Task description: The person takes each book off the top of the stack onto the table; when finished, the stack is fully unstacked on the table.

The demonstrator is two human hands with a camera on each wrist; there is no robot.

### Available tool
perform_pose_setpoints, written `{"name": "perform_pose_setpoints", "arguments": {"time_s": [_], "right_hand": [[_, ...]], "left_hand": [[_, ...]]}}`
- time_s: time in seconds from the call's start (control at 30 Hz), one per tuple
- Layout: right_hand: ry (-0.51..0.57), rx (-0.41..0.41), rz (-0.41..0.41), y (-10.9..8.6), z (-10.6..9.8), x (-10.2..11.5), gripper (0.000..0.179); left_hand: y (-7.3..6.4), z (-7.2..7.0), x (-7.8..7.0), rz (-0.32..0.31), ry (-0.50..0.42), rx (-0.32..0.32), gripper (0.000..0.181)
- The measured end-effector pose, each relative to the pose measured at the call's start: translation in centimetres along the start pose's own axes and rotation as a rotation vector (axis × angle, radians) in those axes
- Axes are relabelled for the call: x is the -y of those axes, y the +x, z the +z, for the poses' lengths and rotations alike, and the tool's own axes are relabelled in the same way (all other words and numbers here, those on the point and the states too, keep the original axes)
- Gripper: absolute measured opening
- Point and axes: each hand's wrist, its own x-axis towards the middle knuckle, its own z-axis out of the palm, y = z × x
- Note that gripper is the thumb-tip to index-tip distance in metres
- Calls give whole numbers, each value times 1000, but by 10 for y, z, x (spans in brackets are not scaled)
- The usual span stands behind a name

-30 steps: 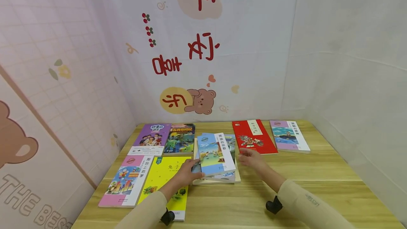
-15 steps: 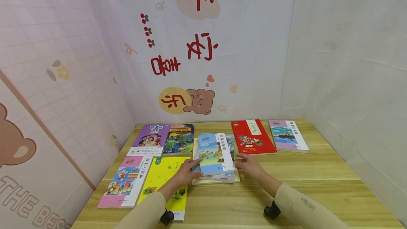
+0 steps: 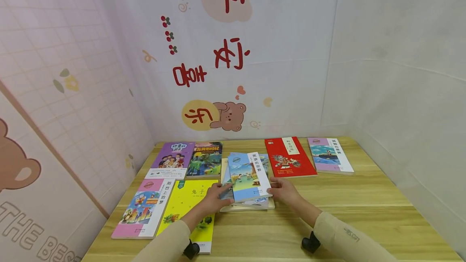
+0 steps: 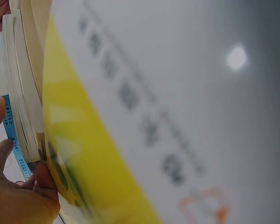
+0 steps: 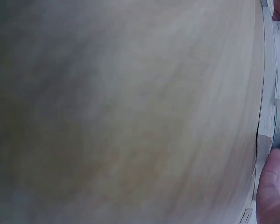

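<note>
A blue-and-white paperback book (image 3: 249, 179) lies on top of a small stack in the middle of the table, slightly askew. My left hand (image 3: 212, 199) holds the near left corner, its thumb at the front edge and its fingertips (image 4: 8, 143) on the blue spine. At the near right corner, my right hand (image 3: 287, 192) holds the same book, with the thumb (image 5: 272, 175) against the page edges. Underneath show grey-blue book covers and a cream bottom book (image 3: 226, 208). Most of both wrist views is a blurred close surface.
Purple (image 3: 174, 157), dark green (image 3: 205, 159), pink-and-white (image 3: 143, 209) and yellow (image 3: 194, 209) books lie left of the stack. A red book (image 3: 290, 157) and a lilac-and-white book (image 3: 330, 155) lie at the back right. Fabric walls surround the wooden table (image 3: 349, 213).
My right hand has come in from the right to the stack's edge. The top book's near end has swung a little to the right. My left hand has stayed almost in place.
</note>
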Motion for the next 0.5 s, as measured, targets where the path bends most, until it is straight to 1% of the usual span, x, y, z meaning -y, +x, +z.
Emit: {"name": "perform_pose_setpoints", "arguments": {"time_s": [0.1, 0.2, 0.33, 0.5], "right_hand": [[0, 1, 11, 0, 1, 1, 54], [8, 3, 35, 0, 0, 2, 54], [31, 23, 58, 0, -2, 6, 51], [84, 62, 78, -1, -6, 9, 48]], "left_hand": [[0, 0, 1, 0, 15, -9, 62], [0, 0, 1, -14, 26, -20, 64], [1, 0, 1, -35, 14, -24, 66], [2, -1, 3, -30, -8, -21, 67]]}}
